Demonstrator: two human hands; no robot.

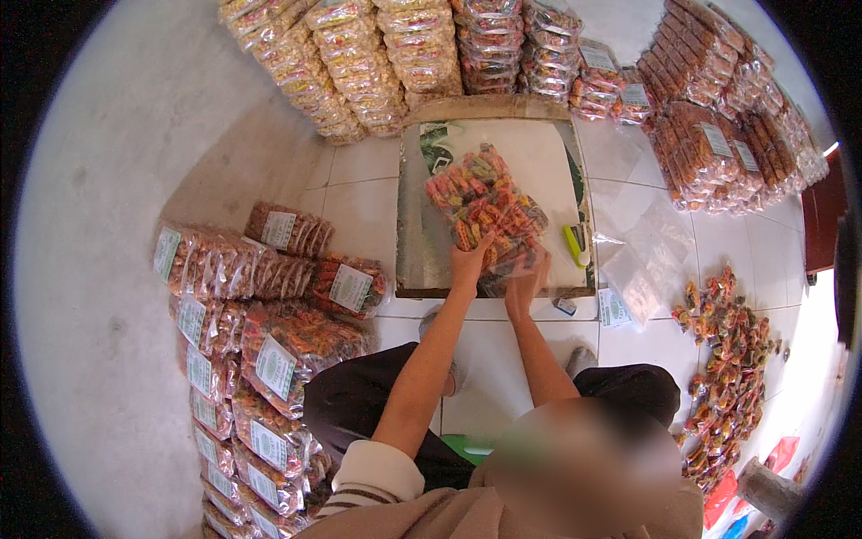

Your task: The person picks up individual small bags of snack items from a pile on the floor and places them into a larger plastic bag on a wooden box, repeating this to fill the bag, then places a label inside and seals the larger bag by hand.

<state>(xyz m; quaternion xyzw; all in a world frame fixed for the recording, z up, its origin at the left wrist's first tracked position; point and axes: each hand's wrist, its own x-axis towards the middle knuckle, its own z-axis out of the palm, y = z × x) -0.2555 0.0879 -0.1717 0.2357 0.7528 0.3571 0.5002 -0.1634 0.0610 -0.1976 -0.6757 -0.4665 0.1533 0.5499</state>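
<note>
A clear plastic pack of multicoloured snack pieces (485,193) lies over a low white-topped board (431,269) in front of me. My left hand (469,260) grips the pack's near left part, thumb up on the plastic. My right hand (525,278) is at the pack's near right end, partly behind crinkled plastic with its fingers curled at it. A green-and-black stapler (575,247) lies on the board to the right of the pack. A small blue box (565,306) sits just below the board's right front edge.
Tall stacks of bagged snacks (404,54) line the back, with more bundles at back right (700,153) and left (233,269). Plastic bags (646,269) and a label sheet (614,305) lie right of the board. A heap of small packets (727,368) covers the right floor.
</note>
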